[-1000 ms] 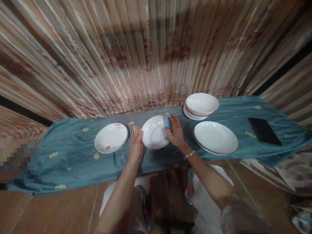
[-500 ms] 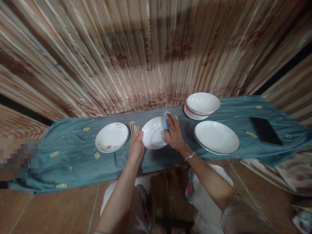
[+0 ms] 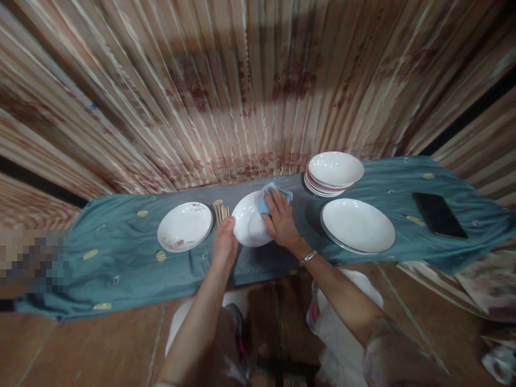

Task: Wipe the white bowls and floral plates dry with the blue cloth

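A white plate point(image 3: 250, 223) is held at its left edge by my left hand point(image 3: 224, 239), thumb over the rim and fingers mostly hidden beneath. A light blue cloth point(image 3: 266, 199) lies under the fingers of my right hand point(image 3: 281, 221), which presses it on the upper right of the plate. Just left of the plate is a bundle of wooden chopsticks point(image 3: 222, 214). Farther left sits a white plate with red flowers point(image 3: 184, 228), stacked on at least one other.
Right of my hands stand larger white plates point(image 3: 358, 226) and, behind them, a stack of bowls point(image 3: 335, 169). A black phone or tablet point(image 3: 440, 215) lies at the far right. A green-blue cloth point(image 3: 133, 269) covers the table; a pleated curtain point(image 3: 250, 97) hangs behind it.
My right hand has slid the blue cloth left and slightly up, farther onto the plate. The plate has shifted slightly left with my left hand still gripping it.
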### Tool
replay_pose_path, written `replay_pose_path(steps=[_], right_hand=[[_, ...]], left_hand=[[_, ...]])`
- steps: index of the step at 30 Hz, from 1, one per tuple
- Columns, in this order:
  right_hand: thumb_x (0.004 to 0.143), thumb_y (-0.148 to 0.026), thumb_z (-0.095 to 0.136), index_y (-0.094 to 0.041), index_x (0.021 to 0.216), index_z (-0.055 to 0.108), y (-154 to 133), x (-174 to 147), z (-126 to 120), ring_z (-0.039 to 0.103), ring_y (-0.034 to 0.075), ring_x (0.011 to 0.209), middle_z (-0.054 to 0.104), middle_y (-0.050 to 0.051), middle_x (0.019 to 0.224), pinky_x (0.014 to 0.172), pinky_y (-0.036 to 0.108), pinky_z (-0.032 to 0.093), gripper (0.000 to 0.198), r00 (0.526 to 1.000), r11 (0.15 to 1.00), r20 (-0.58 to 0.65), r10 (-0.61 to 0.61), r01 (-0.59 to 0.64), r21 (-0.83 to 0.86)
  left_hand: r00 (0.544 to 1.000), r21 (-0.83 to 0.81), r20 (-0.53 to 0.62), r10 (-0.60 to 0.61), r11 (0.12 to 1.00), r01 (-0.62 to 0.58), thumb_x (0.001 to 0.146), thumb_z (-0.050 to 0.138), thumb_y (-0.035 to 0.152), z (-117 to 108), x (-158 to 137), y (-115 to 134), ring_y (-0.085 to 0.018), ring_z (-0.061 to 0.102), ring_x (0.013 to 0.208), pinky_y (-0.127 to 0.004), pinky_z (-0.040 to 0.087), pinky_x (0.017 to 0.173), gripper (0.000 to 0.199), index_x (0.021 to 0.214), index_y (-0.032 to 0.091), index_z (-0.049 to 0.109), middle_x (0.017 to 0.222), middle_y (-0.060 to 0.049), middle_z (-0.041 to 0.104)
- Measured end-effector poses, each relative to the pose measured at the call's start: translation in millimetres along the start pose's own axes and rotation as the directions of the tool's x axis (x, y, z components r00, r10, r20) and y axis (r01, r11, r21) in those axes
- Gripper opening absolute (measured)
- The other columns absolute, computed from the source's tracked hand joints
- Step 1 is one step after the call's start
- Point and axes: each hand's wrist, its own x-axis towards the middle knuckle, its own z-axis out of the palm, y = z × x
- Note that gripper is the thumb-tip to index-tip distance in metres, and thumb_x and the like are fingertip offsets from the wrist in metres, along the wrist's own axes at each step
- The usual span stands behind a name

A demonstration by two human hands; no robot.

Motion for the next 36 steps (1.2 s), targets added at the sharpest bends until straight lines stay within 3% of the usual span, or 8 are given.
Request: replay_pose_path(steps=[9,17,21,26,32,36], right_hand=[[0.099,-0.037,0.032,-0.013,0.151,0.026,14,-15,18,0.024,0.026,0.149,0.029,0.020,0.157,0.120,0.055,0.025,0.057,0.985,0.961,-0.051,0.168,-0.152,0.230],[0.097,-0.041,0.035,-0.011,0.144,0.033,15,-28,32,0.036,0.027,0.141,0.040,0.022,0.149,0.118,0.052,0.030,0.057,0.913,0.852,-0.025,0.407,-0.370,0.370],[0.091,-0.036,0.042,-0.011,0.141,0.036,19,-27,26,0.047,0.027,0.131,0.050,0.019,0.139,0.113,0.051,0.037,0.056,0.922,0.836,-0.017,0.386,-0.341,0.430],[0.086,-0.032,0.047,-0.018,0.137,0.043,28,-16,12,0.056,0.025,0.116,0.059,0.012,0.125,0.104,0.045,0.046,0.053,0.932,0.867,-0.056,0.359,-0.311,0.389],[0.082,-0.030,0.056,-0.018,0.139,0.042,38,2,-2,0.049,0.029,0.126,0.052,0.015,0.135,0.111,0.049,0.039,0.060,0.966,0.941,-0.124,0.225,-0.183,0.283],[0.080,-0.030,0.058,-0.017,0.140,0.040,38,7,-7,0.043,0.031,0.132,0.047,0.016,0.140,0.114,0.052,0.034,0.064,0.969,0.949,-0.135,0.208,-0.166,0.267]], left_hand=[[0.999,0.013,-0.040,-0.003,1.000,0.003,0.058,0.084,0.038,-9,7,-3,-0.022,0.068,0.088,-0.032,0.050,0.086,0.033,0.076,0.017,0.067,0.081,-0.006,0.073],[0.995,-0.019,-0.096,-0.007,1.000,0.006,0.060,0.082,0.034,-9,9,-5,-0.020,0.067,0.083,-0.031,0.051,0.083,0.029,0.079,0.016,0.070,0.082,-0.006,0.073],[0.996,0.004,-0.084,0.009,1.000,-0.008,0.059,0.083,0.036,-11,10,-6,-0.018,0.066,0.080,-0.030,0.050,0.084,0.029,0.076,0.017,0.068,0.078,-0.004,0.071],[0.998,-0.012,-0.049,0.027,1.000,-0.028,0.057,0.085,0.039,-7,8,-6,-0.017,0.063,0.080,-0.029,0.048,0.083,0.032,0.072,0.020,0.064,0.075,-0.001,0.069],[1.000,0.054,-0.001,0.030,0.998,-0.030,0.061,0.082,0.042,1,3,-3,-0.019,0.065,0.087,-0.029,0.046,0.079,0.047,0.100,0.020,0.070,0.096,-0.004,0.073],[1.000,0.063,0.012,0.004,0.998,-0.004,0.062,0.082,0.041,-1,2,-2,-0.017,0.066,0.085,-0.027,0.046,0.078,0.046,0.101,0.019,0.068,0.093,-0.005,0.073]])
